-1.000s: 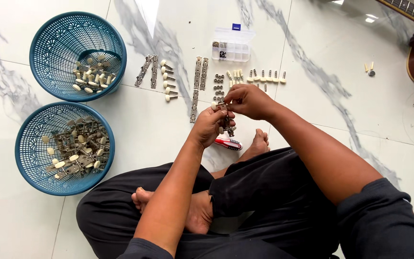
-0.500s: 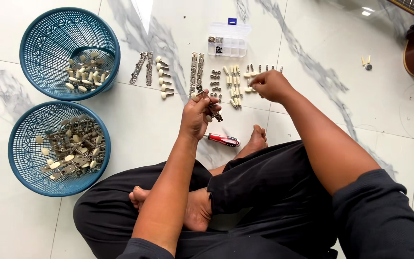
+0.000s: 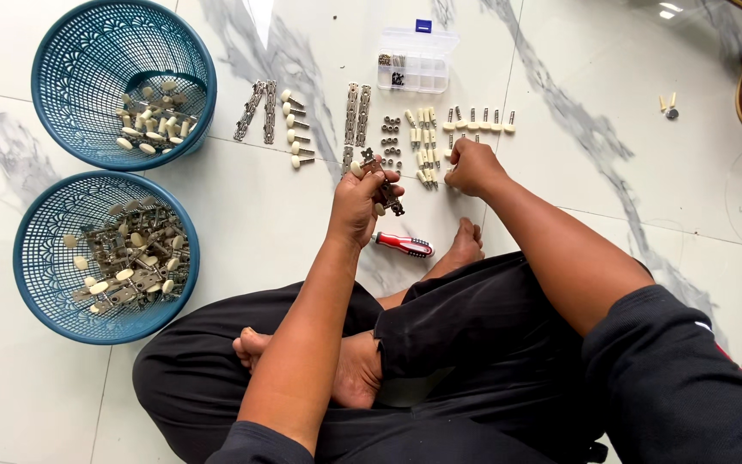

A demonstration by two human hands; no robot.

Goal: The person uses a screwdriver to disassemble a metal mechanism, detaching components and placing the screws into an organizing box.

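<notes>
Left hand, frame centre: grip closed on metal tuner strip, held above floor. Right hand fisted over cream pegs; contents unclear. Risk: sleeve or wrist sweep scatters sorted peg rows; strip slips, drops onto red screwdriver.

clear plastic compartment box | rectangular, blue clasp | on floor, top centre

A second ago both hands met over the metal tuner strip. Since then the right hand has left it and reached out to the cream-knobbed pegs beside it, while the left hand alone grips the strip.
</notes>
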